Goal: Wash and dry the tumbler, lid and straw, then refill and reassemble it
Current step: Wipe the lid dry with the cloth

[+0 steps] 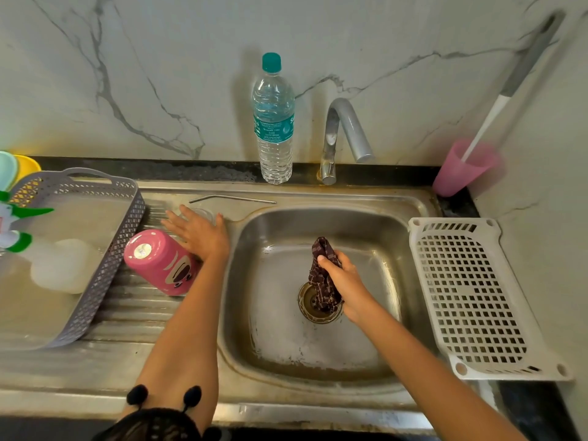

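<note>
Pink tumbler (162, 262) stands base-up on the drainboard (136, 307), near the basin's left edge.
Left hand (199, 232) lies flat-fingered over the clear lid (205, 213); right hand (345, 281) clutches a dark cloth (321, 281) above the drain. Likely wet and slick, the rigid tumbler wants a full grasp around its body.

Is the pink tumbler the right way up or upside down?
Upside down. The pink tumbler stands on the ribbed drainboard with its stickered base facing up.

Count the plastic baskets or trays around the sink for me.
2. A grey basket sits on the drainboard left of the basin; a white perforated tray lies right of it. More could be out of frame.
</note>
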Demonstrator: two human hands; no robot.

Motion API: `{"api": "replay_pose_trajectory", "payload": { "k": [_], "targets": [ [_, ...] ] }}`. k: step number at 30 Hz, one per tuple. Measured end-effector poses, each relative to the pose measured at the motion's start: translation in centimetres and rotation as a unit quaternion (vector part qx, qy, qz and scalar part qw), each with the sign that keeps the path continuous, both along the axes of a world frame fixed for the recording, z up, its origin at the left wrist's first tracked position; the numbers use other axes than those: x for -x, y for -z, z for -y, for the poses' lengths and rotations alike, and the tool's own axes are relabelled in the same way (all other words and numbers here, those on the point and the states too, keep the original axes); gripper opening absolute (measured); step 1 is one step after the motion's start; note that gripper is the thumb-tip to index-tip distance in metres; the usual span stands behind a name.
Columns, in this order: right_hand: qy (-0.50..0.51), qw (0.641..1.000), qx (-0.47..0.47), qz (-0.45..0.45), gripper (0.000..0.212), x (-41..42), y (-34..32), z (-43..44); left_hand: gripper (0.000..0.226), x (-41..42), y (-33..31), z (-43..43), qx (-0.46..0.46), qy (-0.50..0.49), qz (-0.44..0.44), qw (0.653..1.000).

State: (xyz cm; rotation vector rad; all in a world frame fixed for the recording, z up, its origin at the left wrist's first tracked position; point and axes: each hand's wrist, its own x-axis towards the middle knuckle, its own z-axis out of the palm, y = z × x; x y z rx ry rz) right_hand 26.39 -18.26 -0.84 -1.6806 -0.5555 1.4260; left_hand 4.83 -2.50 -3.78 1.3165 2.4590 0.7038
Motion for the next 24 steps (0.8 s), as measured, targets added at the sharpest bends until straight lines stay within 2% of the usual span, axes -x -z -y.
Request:
{"api": "replay_pose_trajectory", "payload": {
  "k": [4, 6, 7, 8, 9, 11, 13, 15, 17, 19, 20, 24],
  "targets": [
    [0.011, 1.000, -0.003, -0.012, 0.008, -0.5, -1.1, 0.1, 0.075, 0.1, -1.3, -0.1, -0.034, -0.018, 0.038, 0.999],
    [0.022, 0.999, -0.010, -0.035, 0.012, -0.8, -1.9, 0.2, 0.072, -1.0, -2.5, 0.8, -0.063, -0.008, 0.151, 0.987],
    [0.024, 0.998, -0.017, -0.048, 0.018, -1.0, -2.4, 0.2, 0.071, -1.7, -3.1, 1.4, -0.064, 0.000, 0.257, 0.964],
    [0.022, 0.998, -0.027, -0.055, 0.027, -1.1, -2.9, 0.4, 0.068, -2.4, -3.6, 2.2, -0.054, 0.007, 0.383, 0.922],
    [0.019, 0.998, -0.039, -0.056, 0.034, -1.2, -3.4, 0.4, 0.066, -3.1, -4.2, 3.2, -0.028, 0.013, 0.499, 0.866],
    [0.020, 0.996, -0.069, -0.047, 0.035, -1.6, -4.3, 0.6, 0.059, -4.4, -4.8, 5.6, 0.028, 0.047, 0.667, 0.743],
    [0.033, 0.994, -0.093, -0.050, 0.027, -2.0, -5.2, 0.6, 0.049, -5.5, -4.4, 7.5, 0.049, 0.089, 0.754, 0.649],
    [0.042, 0.992, -0.106, -0.060, 0.026, -2.6, -6.1, 0.6, 0.055, -6.6, -3.7, 9.1, 0.069, 0.112, 0.816, 0.563],
    [0.043, 0.990, -0.105, -0.078, 0.028, -3.2, -6.8, 0.7, 0.062, -7.8, -3.5, 10.2, 0.095, 0.114, 0.854, 0.499],
    [0.032, 0.990, -0.094, -0.104, 0.031, -3.8, -7.2, 1.0, 0.064, -8.9, -3.7, 11.1, 0.109, 0.105, 0.865, 0.478],
    [0.025, 0.990, -0.086, -0.112, 0.032, -4.0, -7.2, 1.1, 0.059, -9.3, -3.8, 11.4, 0.110, 0.096, 0.865, 0.481],
    [0.025, 0.983, -0.081, -0.161, 0.024, -4.5, -6.7, 1.9, 0.039, -10.4, -4.1, 12.6, 0.102, 0.096, 0.834, 0.533]
  ]
}}
